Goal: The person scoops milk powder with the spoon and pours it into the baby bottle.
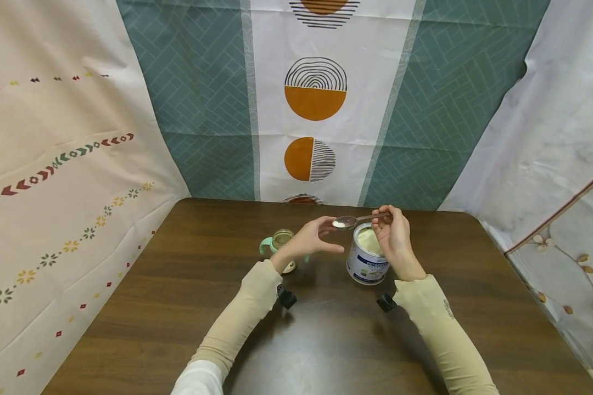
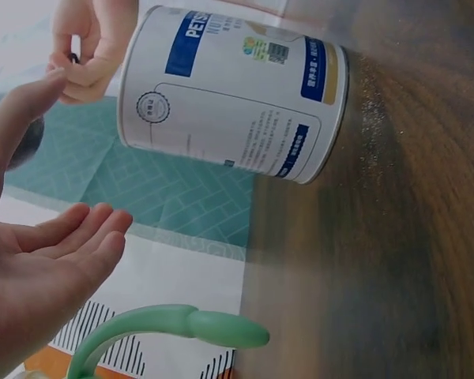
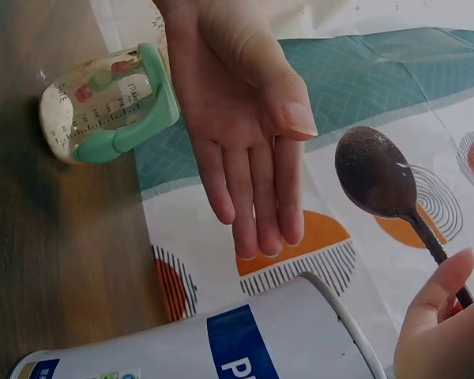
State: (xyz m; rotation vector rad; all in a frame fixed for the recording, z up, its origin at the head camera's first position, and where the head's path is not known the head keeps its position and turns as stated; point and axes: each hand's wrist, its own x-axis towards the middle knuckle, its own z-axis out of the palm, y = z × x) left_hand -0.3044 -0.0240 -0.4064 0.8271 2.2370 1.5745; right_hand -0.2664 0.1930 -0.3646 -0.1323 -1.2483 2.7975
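Observation:
My right hand (image 1: pixel 394 238) pinches the handle of a spoon (image 1: pixel 346 222) above an open can (image 1: pixel 367 270) of pale powder (image 1: pixel 369 241). The spoon's bowl points left, with some white powder in it, and in the right wrist view the dark bowl (image 3: pixel 375 172) stands clear of the can. Close to that bowl is my left hand (image 1: pixel 310 241), its fingers straight and thumb spread, holding nothing. Behind the left wrist, partly hidden, stands a clear baby bottle (image 3: pixel 103 106) without a lid, with green handles (image 2: pixel 221 325) and a measuring scale.
A small round pale item (image 1: pixel 289 267) lies on the dark wooden table (image 1: pixel 316 340) in front of the bottle, partly covered by the left forearm. White specks (image 2: pixel 373 118) are scattered beside the can's base. Patterned cloths (image 1: pixel 316 126) hang behind the table and along both sides.

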